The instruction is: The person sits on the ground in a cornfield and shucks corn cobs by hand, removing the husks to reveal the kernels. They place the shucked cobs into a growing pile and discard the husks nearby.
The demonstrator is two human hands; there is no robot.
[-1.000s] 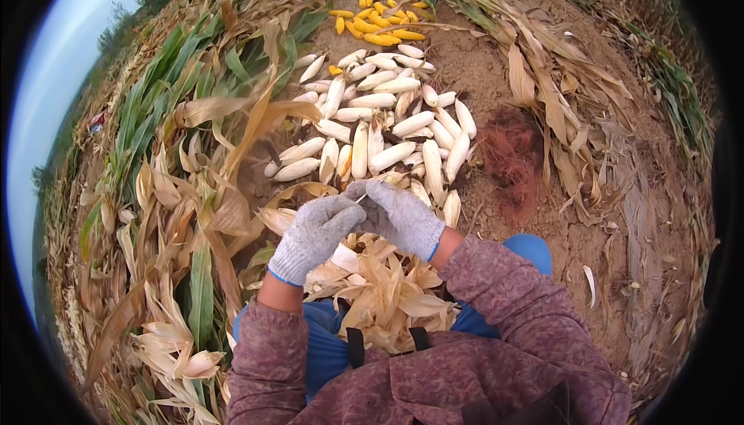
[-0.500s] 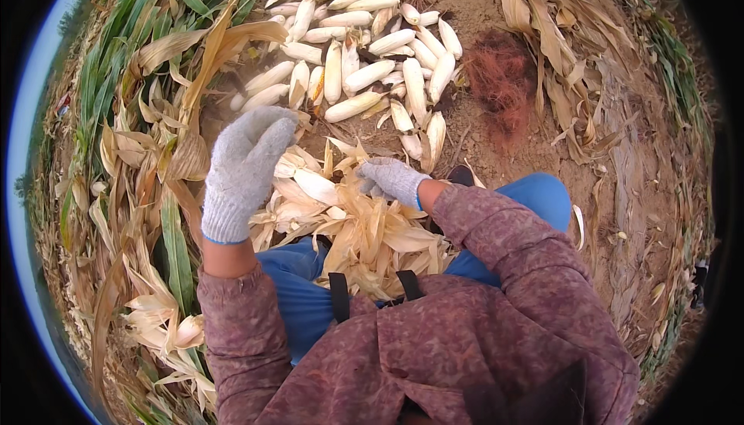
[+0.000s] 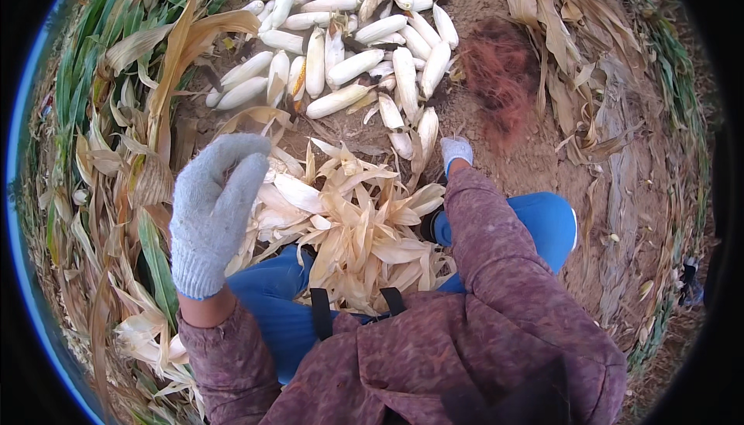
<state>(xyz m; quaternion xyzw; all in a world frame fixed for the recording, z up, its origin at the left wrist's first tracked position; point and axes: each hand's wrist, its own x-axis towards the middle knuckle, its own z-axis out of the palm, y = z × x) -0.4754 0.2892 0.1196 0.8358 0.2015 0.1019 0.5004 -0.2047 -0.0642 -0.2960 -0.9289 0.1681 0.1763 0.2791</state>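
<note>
Now, left hand (image 3: pixel 208 212): loosely curled, seemingly empty, left of husk heap (image 3: pixel 380 227).
Right hand (image 3: pixel 456 148): beyond heap, grip indiscernible.
Corn ears (image 3: pixel 338 103): apparently between two; next likely needs firm grasp.

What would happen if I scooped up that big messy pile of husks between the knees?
The dry husks would probably feel light, because they look thin and papery. They'd likely bend but might crackle or tear, since they're curled and dry-looking. Some could slip out, because they lie in a loose jumble.
</note>
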